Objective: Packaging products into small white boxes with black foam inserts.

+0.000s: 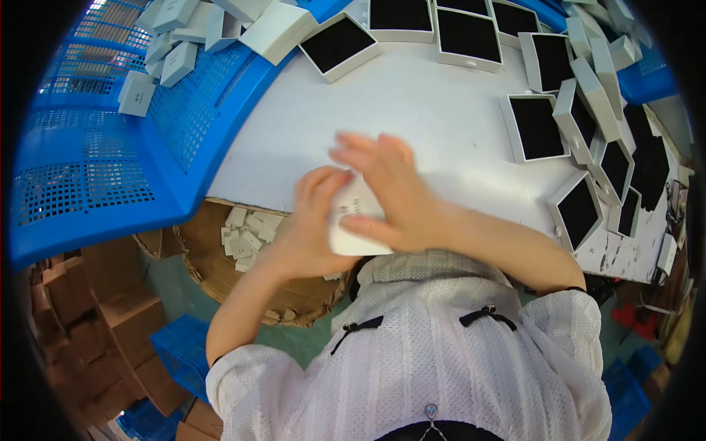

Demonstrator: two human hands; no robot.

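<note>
**2 hands on a small white box**

The left hand (312,220) and right hand (390,195) both clasp a small white box (353,228), fingers curled around it, at the near edge of the white desk (426,110). Open black-lined boxes (540,128) lie beyond the right hand.

Small white box (351,234), closed, mostly covered by both hands, at the near edge of the white worktop (434,110).
</note>
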